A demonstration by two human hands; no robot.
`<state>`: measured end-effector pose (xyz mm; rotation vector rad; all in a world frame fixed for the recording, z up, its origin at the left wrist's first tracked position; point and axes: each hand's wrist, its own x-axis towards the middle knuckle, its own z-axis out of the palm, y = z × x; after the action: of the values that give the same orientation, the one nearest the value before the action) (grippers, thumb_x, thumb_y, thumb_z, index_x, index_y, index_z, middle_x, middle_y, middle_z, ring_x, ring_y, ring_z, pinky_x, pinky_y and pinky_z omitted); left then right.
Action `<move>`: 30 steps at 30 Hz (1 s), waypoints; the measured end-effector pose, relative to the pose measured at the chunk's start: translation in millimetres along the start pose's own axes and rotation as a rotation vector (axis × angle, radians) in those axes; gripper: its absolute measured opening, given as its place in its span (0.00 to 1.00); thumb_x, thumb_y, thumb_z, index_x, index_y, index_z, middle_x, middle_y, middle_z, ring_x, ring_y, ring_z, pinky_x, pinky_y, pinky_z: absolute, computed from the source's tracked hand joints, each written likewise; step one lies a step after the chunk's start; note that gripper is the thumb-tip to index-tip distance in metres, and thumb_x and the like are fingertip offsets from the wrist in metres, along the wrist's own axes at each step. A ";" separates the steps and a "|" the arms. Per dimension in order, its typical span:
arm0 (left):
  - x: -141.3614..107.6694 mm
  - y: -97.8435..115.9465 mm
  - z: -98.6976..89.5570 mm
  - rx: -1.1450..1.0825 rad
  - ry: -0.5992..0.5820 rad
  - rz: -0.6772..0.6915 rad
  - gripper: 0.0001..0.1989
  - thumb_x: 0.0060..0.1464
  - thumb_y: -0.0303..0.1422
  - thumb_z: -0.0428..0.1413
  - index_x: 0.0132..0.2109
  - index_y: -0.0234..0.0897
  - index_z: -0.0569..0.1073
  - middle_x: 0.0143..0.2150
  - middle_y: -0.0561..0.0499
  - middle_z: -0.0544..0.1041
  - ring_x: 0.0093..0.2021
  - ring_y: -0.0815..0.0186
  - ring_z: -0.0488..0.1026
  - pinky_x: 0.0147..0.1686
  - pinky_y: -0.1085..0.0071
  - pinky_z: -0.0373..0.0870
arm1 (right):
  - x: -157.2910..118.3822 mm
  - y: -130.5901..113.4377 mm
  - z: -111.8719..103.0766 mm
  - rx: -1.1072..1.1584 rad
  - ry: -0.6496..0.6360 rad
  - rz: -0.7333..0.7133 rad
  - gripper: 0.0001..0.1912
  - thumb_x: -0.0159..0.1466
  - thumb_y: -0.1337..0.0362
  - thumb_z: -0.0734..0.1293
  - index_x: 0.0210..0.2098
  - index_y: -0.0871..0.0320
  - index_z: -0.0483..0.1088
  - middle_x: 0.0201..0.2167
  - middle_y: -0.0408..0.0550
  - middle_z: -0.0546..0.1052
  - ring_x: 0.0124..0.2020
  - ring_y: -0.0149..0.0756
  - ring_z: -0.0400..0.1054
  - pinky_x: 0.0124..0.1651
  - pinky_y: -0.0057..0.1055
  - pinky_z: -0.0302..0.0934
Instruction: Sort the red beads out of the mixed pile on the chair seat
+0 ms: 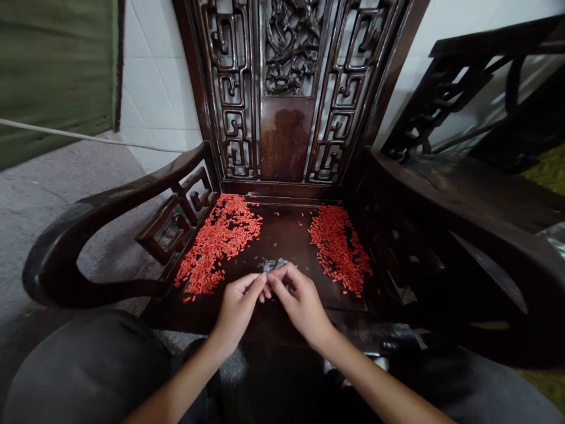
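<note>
We look down on a chair seat (285,232) of dark, polished wood, its surface smooth with a dull sheen. Two drifts of small red pieces lie on it: the left heap (216,241) spreads along the armrest side and reaches the front; the right heap (338,247) is narrower. The pieces are short, stubby and matt, strewn at all angles, with a few strays toward the back.

Between the heaps, near the front, sits a loose scatter of pale bits (276,264), thin and greyish, partly hidden by the fingers.

Left hand (236,301) and right hand (302,296) meet just before this scatter, thumbs and forefingers pinched close together, the other fingers curled. Whatever may be between the tips is too small for us to tell.

Behind the seat rises the chair back (288,144), glossy fretwork on either side of a carved panel (292,47). A curved left armrest (103,200) and a shadowed right armrest (445,215) close in the sides. Beyond we note white wall tiles (154,82), a pale cable (70,133), a green surface (55,70) and dark openwork furniture (450,88).
</note>
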<state>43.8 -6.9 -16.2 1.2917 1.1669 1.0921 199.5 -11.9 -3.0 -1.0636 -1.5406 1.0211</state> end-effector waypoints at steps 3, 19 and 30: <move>-3.3 -0.9 5.4 -0.030 0.035 -0.012 0.20 0.65 0.43 0.55 0.30 0.34 0.74 0.27 0.51 0.71 0.30 0.67 0.66 0.34 0.72 0.62 | -3.5 -0.1 5.4 0.065 0.034 0.017 0.11 0.74 0.58 0.62 0.37 0.55 0.70 0.32 0.43 0.76 0.35 0.33 0.71 0.42 0.28 0.64; -10.1 -5.6 9.8 -0.028 0.081 -0.025 0.21 0.65 0.46 0.54 0.31 0.35 0.72 0.28 0.52 0.68 0.31 0.66 0.63 0.33 0.72 0.60 | -1.0 2.7 6.5 0.069 0.001 0.039 0.14 0.74 0.56 0.62 0.34 0.55 0.69 0.30 0.43 0.75 0.34 0.34 0.70 0.43 0.30 0.64; -9.3 -10.8 10.0 -0.083 0.068 -0.043 0.20 0.65 0.45 0.55 0.32 0.34 0.74 0.28 0.52 0.69 0.31 0.67 0.63 0.32 0.73 0.60 | -0.7 1.7 2.1 -0.080 0.025 -0.022 0.13 0.73 0.62 0.63 0.31 0.55 0.70 0.30 0.43 0.74 0.36 0.35 0.69 0.43 0.31 0.61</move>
<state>52.1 -17.3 -27.4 1.1687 1.1822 1.1480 197.9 -12.4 -5.2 -1.1075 -1.5811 0.9346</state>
